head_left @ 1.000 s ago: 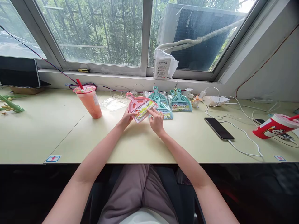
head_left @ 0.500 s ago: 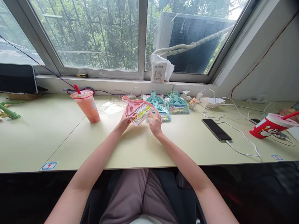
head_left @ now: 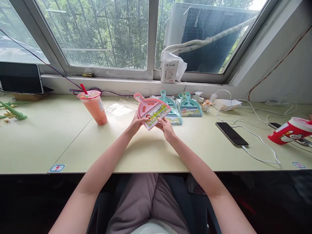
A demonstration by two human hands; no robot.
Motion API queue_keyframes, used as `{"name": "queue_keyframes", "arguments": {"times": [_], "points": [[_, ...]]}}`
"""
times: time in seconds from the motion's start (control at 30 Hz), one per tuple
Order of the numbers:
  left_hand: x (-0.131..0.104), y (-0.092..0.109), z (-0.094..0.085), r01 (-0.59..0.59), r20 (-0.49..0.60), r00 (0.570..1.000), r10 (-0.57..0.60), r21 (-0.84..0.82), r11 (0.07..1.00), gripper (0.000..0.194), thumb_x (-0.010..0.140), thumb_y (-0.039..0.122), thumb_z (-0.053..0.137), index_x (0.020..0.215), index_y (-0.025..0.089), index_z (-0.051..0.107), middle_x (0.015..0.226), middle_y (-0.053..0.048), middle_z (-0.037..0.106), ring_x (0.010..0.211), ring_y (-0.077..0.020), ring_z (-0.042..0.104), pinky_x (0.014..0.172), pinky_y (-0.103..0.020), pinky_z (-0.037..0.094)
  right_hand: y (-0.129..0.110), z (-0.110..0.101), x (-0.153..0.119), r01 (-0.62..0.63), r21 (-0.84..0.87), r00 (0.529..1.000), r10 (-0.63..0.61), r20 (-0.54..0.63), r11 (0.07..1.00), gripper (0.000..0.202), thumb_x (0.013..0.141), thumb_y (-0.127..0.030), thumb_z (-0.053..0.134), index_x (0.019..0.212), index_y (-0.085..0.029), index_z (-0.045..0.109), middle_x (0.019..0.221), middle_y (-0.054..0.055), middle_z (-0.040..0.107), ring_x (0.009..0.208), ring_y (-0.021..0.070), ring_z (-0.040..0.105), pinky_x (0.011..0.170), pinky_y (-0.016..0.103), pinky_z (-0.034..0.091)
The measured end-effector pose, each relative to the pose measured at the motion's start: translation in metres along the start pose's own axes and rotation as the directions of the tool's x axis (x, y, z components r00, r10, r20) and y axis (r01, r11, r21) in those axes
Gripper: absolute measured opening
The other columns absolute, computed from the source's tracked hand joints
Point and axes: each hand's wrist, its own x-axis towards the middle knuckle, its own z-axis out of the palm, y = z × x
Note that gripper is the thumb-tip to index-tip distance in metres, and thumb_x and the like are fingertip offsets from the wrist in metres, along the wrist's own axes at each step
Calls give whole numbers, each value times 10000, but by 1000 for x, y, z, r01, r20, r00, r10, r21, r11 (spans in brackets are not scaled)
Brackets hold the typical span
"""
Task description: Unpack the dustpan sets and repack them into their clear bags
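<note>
A pink dustpan (head_left: pixel 146 104) with a small brush and a yellow-green label is held up tilted over the table, its handle toward the upper left. My left hand (head_left: pixel 137 124) grips its lower left side, the thumb on the front. At its lower right edge my right hand (head_left: pixel 166 127) pinches the brush part between thumb and fingers. Just behind it lie teal dustpan sets in clear wrapping, one of them (head_left: pixel 176 120) partly covered by the pink one. Another teal set (head_left: pixel 190 105) rests to the right.
On the left stands a pink drink cup (head_left: pixel 94 109) with a red straw, near a clear wrapper (head_left: pixel 120 110). A black phone (head_left: pixel 231 133) on a white cable and a red cup (head_left: pixel 289 131) are on the right. A tablet (head_left: pixel 21 78) stands at the far left.
My right hand has closed on the right edge of the pink set, its raised fingers now lowered. The view has shifted slightly.
</note>
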Motion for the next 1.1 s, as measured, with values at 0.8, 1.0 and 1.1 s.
{"name": "queue_keyframes", "arguments": {"times": [0.8,1.0,1.1], "points": [[-7,4,10,26,83,996,-33,81,996,819,646,261,773,1391,211,438,1281,-134,622,1162,-320,608,897,-420,545,8,-6,4,-64,15,991,65,-113,998,69,847,-170,625,914,-174,642,900,26,760,765,134,725,774,277,602],[-5,3,9,102,38,994,-107,106,989,726,707,385,720,1371,235,465,1234,-113,640,1091,-301,639,815,-386,563,9,-6,4,-28,43,992,33,-119,999,76,832,-165,640,908,-169,650,894,27,758,759,127,719,745,259,606],[2,-3,2,180,-83,982,-169,145,973,624,839,588,522,1356,251,436,1260,-113,606,1072,-286,641,782,-400,574,8,-6,3,-22,60,992,30,-122,998,86,827,-161,642,911,-167,655,891,23,758,749,122,714,731,248,605]]}}
